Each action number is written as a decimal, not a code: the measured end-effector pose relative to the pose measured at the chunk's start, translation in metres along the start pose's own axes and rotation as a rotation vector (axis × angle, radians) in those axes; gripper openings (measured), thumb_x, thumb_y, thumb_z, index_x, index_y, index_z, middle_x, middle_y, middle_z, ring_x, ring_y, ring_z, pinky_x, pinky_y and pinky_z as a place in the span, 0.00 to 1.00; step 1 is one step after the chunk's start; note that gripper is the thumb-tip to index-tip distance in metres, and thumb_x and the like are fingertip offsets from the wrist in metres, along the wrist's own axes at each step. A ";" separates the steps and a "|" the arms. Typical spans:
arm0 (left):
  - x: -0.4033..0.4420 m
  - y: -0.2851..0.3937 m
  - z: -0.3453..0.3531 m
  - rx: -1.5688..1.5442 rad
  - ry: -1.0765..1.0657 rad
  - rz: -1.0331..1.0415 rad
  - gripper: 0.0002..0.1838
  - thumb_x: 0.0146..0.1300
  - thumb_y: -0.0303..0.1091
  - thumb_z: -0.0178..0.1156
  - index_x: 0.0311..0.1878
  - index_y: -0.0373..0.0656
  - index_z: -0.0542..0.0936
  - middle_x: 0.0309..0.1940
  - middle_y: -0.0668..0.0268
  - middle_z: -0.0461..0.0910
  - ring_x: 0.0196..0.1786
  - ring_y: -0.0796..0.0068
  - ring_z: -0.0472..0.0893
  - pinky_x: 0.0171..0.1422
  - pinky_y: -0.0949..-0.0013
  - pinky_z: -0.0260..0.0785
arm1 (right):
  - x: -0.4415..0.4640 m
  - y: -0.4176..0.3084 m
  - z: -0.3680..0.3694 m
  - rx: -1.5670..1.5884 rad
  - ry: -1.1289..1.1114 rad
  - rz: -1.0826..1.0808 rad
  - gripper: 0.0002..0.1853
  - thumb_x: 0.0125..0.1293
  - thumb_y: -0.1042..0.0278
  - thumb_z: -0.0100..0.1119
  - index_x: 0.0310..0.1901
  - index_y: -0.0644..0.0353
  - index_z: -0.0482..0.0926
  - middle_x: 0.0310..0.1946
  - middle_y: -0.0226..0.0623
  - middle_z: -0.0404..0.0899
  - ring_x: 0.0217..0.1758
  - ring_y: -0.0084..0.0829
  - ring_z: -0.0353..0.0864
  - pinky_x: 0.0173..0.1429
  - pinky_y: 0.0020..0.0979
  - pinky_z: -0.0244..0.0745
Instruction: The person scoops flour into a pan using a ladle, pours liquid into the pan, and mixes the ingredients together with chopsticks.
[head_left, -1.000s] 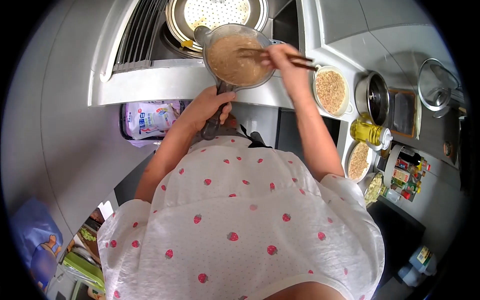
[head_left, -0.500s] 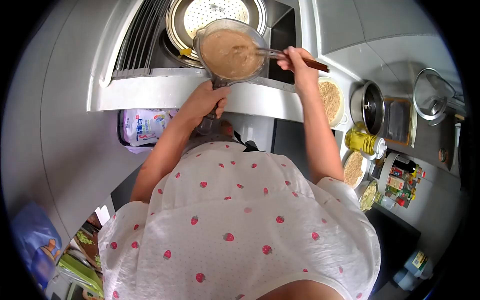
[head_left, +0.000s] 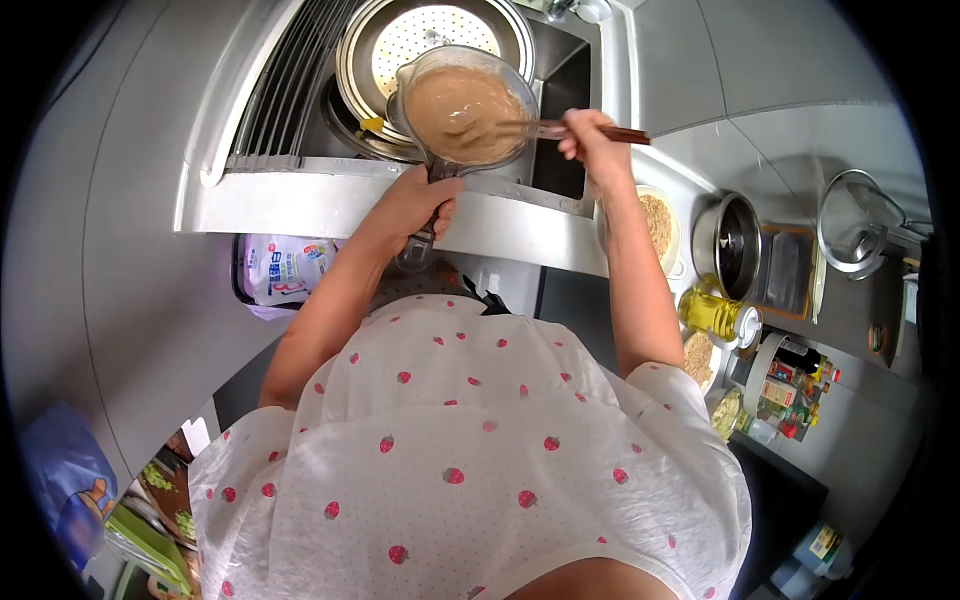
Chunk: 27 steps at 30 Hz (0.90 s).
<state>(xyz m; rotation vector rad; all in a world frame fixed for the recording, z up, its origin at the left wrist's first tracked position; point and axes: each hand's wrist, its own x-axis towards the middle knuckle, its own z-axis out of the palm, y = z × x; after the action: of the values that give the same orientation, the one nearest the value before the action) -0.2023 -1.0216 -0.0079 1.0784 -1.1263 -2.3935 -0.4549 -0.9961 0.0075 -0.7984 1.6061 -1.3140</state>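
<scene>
My left hand (head_left: 415,208) is wrapped round the handle of a clear measuring jug (head_left: 408,85), which I hold over the sink's front part. Inside it lies a thick light-brown batter (head_left: 465,100) with a wet, streaky surface. Closed round a pair of chopsticks (head_left: 622,134), my right hand (head_left: 592,142) is at the jug's right side. The chopsticks' far ends dip into the batter, and they are smeared by motion there. Behind the jug a steel steamer pot with a perforated tray (head_left: 435,35) stands in the sink.
A drying rack (head_left: 285,90) covers the sink's left side. To the right stand a bowl of brown crumbs (head_left: 655,225), a steel pot (head_left: 735,245), an oil bottle (head_left: 712,315) and several seasoning bottles (head_left: 790,385). Below the counter edge hangs a purple-white packet (head_left: 285,268).
The chopstick tips have moved lower and towards the near side of the batter, with my right hand slightly lower. My left hand keeps its grip on the jug. The view has shifted a little.
</scene>
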 end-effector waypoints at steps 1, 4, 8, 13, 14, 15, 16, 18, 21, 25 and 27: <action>0.002 -0.003 0.001 -0.003 -0.001 -0.002 0.10 0.60 0.34 0.55 0.25 0.45 0.67 0.14 0.73 0.65 0.13 0.82 0.65 0.17 0.76 0.59 | 0.006 0.000 -0.002 0.002 0.056 -0.077 0.08 0.62 0.69 0.55 0.32 0.65 0.74 0.25 0.36 0.78 0.23 0.21 0.73 0.29 0.21 0.69; 0.012 -0.007 0.005 -0.001 -0.038 0.028 0.10 0.59 0.35 0.55 0.26 0.44 0.68 0.13 0.73 0.65 0.13 0.82 0.65 0.17 0.76 0.60 | 0.004 0.007 0.032 0.118 0.022 -0.128 0.07 0.63 0.68 0.53 0.31 0.64 0.74 0.24 0.36 0.78 0.23 0.20 0.73 0.28 0.20 0.69; 0.011 0.000 0.001 0.040 0.015 -0.004 0.11 0.59 0.36 0.56 0.25 0.44 0.68 0.13 0.72 0.66 0.12 0.82 0.65 0.16 0.76 0.60 | 0.017 0.003 -0.013 0.010 -0.017 -0.001 0.06 0.62 0.71 0.55 0.32 0.65 0.74 0.25 0.38 0.78 0.22 0.21 0.74 0.28 0.21 0.71; 0.015 -0.002 0.008 0.039 -0.019 0.062 0.11 0.59 0.33 0.53 0.22 0.42 0.68 0.13 0.70 0.67 0.13 0.80 0.66 0.17 0.75 0.59 | 0.021 0.007 0.017 0.118 0.056 -0.139 0.07 0.62 0.71 0.53 0.30 0.64 0.74 0.27 0.39 0.79 0.22 0.21 0.74 0.27 0.20 0.71; 0.011 0.002 0.004 0.037 -0.002 0.034 0.11 0.59 0.33 0.53 0.22 0.42 0.68 0.13 0.70 0.67 0.13 0.79 0.66 0.17 0.75 0.59 | 0.022 0.005 0.009 0.094 0.025 -0.091 0.06 0.62 0.71 0.54 0.31 0.64 0.74 0.27 0.40 0.79 0.23 0.21 0.74 0.28 0.21 0.71; 0.009 0.004 0.002 0.032 0.017 0.007 0.11 0.59 0.33 0.53 0.22 0.42 0.68 0.13 0.70 0.67 0.13 0.79 0.66 0.17 0.75 0.59 | 0.024 0.003 -0.001 0.069 -0.009 -0.044 0.06 0.62 0.71 0.54 0.32 0.65 0.74 0.28 0.40 0.79 0.23 0.22 0.74 0.28 0.21 0.72; 0.010 0.002 0.003 0.030 0.018 0.007 0.11 0.59 0.33 0.53 0.22 0.42 0.68 0.13 0.70 0.67 0.13 0.79 0.66 0.17 0.75 0.59 | 0.026 0.001 -0.010 0.043 -0.043 0.005 0.06 0.62 0.71 0.54 0.32 0.65 0.74 0.28 0.41 0.79 0.23 0.23 0.75 0.29 0.21 0.72; 0.012 -0.004 0.006 0.009 0.008 0.017 0.12 0.59 0.33 0.53 0.21 0.43 0.67 0.13 0.70 0.67 0.13 0.79 0.66 0.17 0.74 0.59 | 0.030 0.002 -0.007 0.019 0.025 -0.064 0.06 0.62 0.71 0.54 0.32 0.65 0.74 0.28 0.40 0.79 0.24 0.23 0.75 0.30 0.22 0.73; 0.016 -0.005 0.004 -0.030 -0.011 0.027 0.12 0.59 0.33 0.54 0.22 0.43 0.67 0.13 0.71 0.67 0.13 0.79 0.66 0.17 0.75 0.58 | 0.020 0.005 0.024 0.131 -0.124 -0.043 0.06 0.62 0.70 0.53 0.30 0.62 0.74 0.25 0.37 0.79 0.22 0.22 0.74 0.30 0.23 0.73; 0.009 -0.004 -0.002 -0.016 0.038 0.006 0.12 0.59 0.33 0.54 0.22 0.43 0.67 0.13 0.70 0.67 0.13 0.80 0.66 0.17 0.75 0.58 | 0.034 0.000 -0.012 0.000 0.037 -0.085 0.07 0.62 0.68 0.55 0.30 0.63 0.74 0.25 0.36 0.79 0.24 0.22 0.76 0.30 0.22 0.71; 0.013 -0.008 0.005 -0.028 -0.005 0.002 0.12 0.59 0.34 0.54 0.21 0.43 0.68 0.13 0.70 0.67 0.13 0.80 0.66 0.16 0.76 0.59 | 0.032 0.013 0.014 0.045 0.012 -0.107 0.08 0.62 0.68 0.55 0.30 0.63 0.74 0.24 0.36 0.79 0.24 0.22 0.76 0.30 0.22 0.71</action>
<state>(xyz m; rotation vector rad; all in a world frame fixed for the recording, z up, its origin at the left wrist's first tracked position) -0.2142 -1.0206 -0.0191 1.0617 -1.0912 -2.4046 -0.4537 -1.0271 -0.0132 -0.8603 1.5561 -1.4275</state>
